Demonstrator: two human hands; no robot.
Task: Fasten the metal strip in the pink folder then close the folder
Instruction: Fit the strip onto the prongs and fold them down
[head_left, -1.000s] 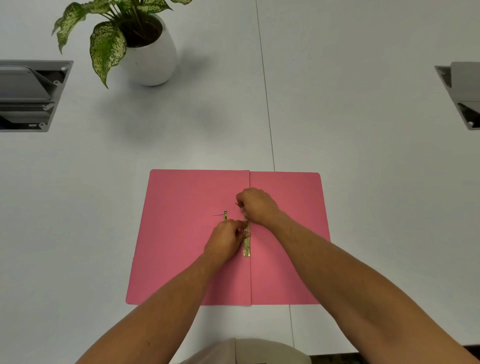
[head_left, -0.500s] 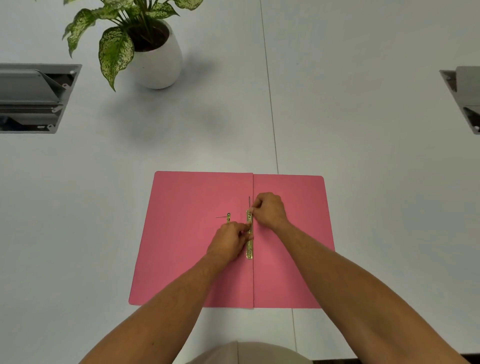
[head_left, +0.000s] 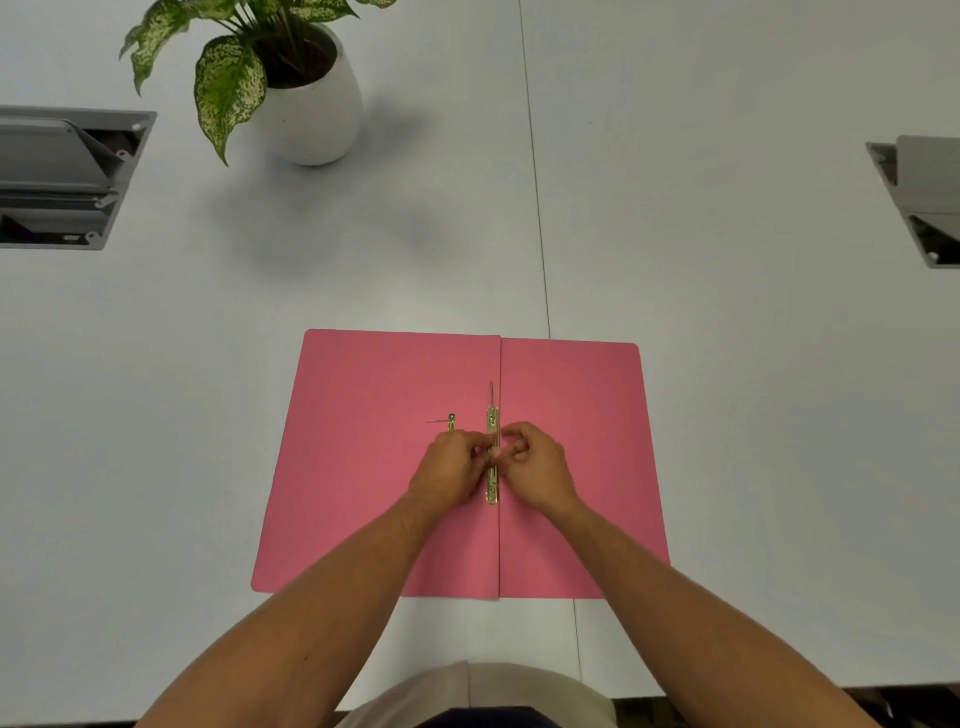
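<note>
Hands meet over open pink folder (head_left: 363, 467), left hand (head_left: 452, 467) and right hand (head_left: 537, 467) both pinching metal strip (head_left: 492, 426) between them.

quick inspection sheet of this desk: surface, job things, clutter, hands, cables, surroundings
surface: white table, seam running down the middle
job's things: pink folder lying open and flat; metal strip along the fold, a thin prong sticking out beyond its far end
clutter: small loose metal piece on the left flap
grippers: left hand and right hand both pinching at the strip
cables: nothing seen
surroundings: potted plant; grey hatches at both sides
</note>
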